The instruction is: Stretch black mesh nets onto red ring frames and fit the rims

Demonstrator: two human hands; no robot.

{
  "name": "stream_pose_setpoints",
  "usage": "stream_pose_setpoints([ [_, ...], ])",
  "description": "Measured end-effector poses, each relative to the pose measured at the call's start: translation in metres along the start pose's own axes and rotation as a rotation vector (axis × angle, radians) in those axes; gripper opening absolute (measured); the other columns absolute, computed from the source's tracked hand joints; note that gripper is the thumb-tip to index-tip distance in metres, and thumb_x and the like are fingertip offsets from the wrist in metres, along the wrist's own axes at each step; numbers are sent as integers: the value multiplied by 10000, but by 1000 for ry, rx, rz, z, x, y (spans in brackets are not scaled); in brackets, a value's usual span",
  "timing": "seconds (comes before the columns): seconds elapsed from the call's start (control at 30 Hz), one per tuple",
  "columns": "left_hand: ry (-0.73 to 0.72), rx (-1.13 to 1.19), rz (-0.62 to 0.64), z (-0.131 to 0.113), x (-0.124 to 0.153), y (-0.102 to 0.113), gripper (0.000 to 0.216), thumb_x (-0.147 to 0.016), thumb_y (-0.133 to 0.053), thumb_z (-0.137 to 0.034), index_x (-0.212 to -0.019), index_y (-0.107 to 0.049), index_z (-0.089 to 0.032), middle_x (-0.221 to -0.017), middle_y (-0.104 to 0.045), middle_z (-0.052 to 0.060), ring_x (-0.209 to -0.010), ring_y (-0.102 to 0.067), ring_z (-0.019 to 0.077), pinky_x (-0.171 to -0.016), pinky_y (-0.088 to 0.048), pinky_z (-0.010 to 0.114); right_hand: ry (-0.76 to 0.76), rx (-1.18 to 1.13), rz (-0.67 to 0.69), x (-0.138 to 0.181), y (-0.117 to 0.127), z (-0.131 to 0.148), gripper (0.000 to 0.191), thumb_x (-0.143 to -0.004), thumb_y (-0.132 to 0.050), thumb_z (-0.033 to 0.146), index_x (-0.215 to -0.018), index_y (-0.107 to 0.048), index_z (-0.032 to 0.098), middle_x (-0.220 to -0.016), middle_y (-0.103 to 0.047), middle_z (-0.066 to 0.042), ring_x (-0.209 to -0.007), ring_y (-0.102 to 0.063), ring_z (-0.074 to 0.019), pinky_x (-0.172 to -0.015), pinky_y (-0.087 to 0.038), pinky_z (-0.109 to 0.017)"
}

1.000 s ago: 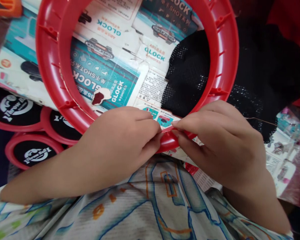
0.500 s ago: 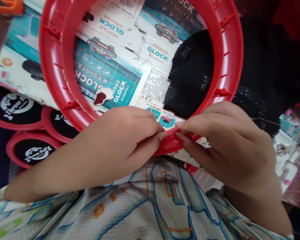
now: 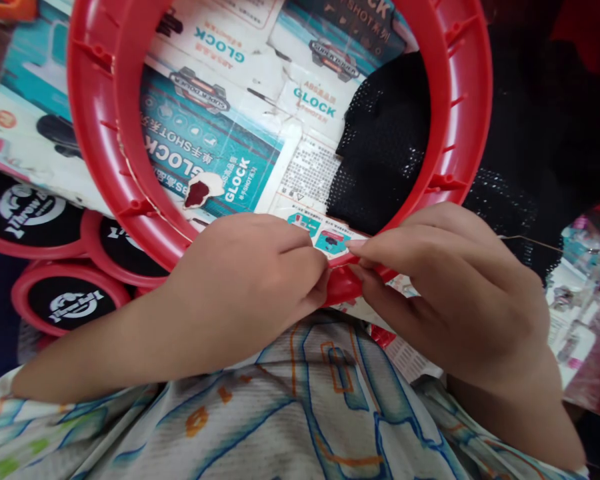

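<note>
A large red plastic ring (image 3: 463, 100) with small ribs around its channel lies before me. A thin tan cord (image 3: 129, 167) runs along its left inner edge and shows again at the near rim between my hands. My left hand (image 3: 250, 287) is closed over the near rim, its fingertips mostly hidden behind the knuckles. Just right of it, my right hand (image 3: 450, 287) pinches at the inner edge, thumb and forefinger on the cord. A loose length of cord trails out beyond the right hand over black mesh fabric (image 3: 390, 133).
Printed cardboard (image 3: 260, 80) lies under the ring, with a torn hole in it. Several red-rimmed black discs (image 3: 75, 307) are piled at the left. An orange plastic piece (image 3: 10, 10) sits at the top left. Clear-wrapped items (image 3: 575, 333) lie at the right.
The ring has shifted slightly, its left side moving left in view. My left hand's fingers have curled further over the rim. The right hand keeps its pinch in nearly the same place.
</note>
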State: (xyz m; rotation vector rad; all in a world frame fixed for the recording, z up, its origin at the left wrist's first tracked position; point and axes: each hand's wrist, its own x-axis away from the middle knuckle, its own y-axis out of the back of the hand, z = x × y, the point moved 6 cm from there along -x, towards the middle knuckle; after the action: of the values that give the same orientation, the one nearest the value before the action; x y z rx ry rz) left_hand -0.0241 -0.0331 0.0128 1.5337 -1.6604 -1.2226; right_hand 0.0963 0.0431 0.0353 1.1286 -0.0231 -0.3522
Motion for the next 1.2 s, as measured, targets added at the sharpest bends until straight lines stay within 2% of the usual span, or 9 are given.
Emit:
stream_pose_setpoints([
  [0.17, -23, -85, -34, -5, 2, -2, 367, -987, -535, -220, -645, -664, -197, -629, -673, 43, -545, -614, 240, -510, -388, 385, 8, -21, -2, 0, -1, 1, 178, -984, -632, 98, -1139, -626, 185, -881, -700, 17, -833, -584, -152, -776, -487, -312],
  [0.5, -39, -152, -81, -7, -1, -1, 323, -966, -570, -181, -646, -616, -197, -571, -587, 24, -527, -557, 222, -507, -349, 362, -28, -19, -16, -1, -1, 2, 161, -987, -644, 135, -1130, -622, 205, -796, -629, 18, -820, -587, -157, -751, -482, -314],
  [0.6, -38, -166, -96, -7, -2, -1, 330, -979, -575, -205, -652, -614, -197, -570, -588, 16, -525, -543, 205, -506, -327, 343, -57, 30, -47, -1, -1, 3, 163, -975, -664, 150, -1124, -637, 212, -811, -648, 4, -832, -610, -173, -746, -481, -331],
  [0.77, -35, -175, -53, -6, -1, -5, 313, -964, -565, -164, -657, -614, -201, -583, -603, 19, -537, -541, 193, -530, -319, 344, -154, 108, -65, -1, 1, 5, 143, -948, -691, 172, -1077, -665, 226, -844, -693, -22, -798, -614, -195, -723, -475, -348],
  [0.93, -48, -180, -81, -6, -1, -5, 293, -930, -610, -163, -640, -604, -205, -561, -586, 23, -519, -563, 211, -505, -338, 355, -255, 121, -69, 0, 3, 6, 204, -913, -702, 141, -1094, -676, 232, -827, -718, -19, -785, -633, -211, -670, -476, -336],
  [1.1, -43, -174, -87, -6, 0, -4, 291, -937, -609, -180, -647, -606, -209, -569, -595, 24, -522, -586, 225, -503, -358, 363, -257, 152, -53, 0, -2, 6, 286, -848, -717, 80, -1096, -693, 220, -780, -713, -30, -759, -634, -233, -631, -440, -345],
  [1.2, -46, -177, -85, -6, 0, -3, 289, -940, -601, -181, -653, -610, -207, -570, -600, 25, -516, -583, 223, -497, -345, 360, -239, 180, -57, 1, -2, 5, 278, -867, -700, 80, -1109, -693, 217, -765, -706, -28, -794, -656, -238, -650, -438, -354],
])
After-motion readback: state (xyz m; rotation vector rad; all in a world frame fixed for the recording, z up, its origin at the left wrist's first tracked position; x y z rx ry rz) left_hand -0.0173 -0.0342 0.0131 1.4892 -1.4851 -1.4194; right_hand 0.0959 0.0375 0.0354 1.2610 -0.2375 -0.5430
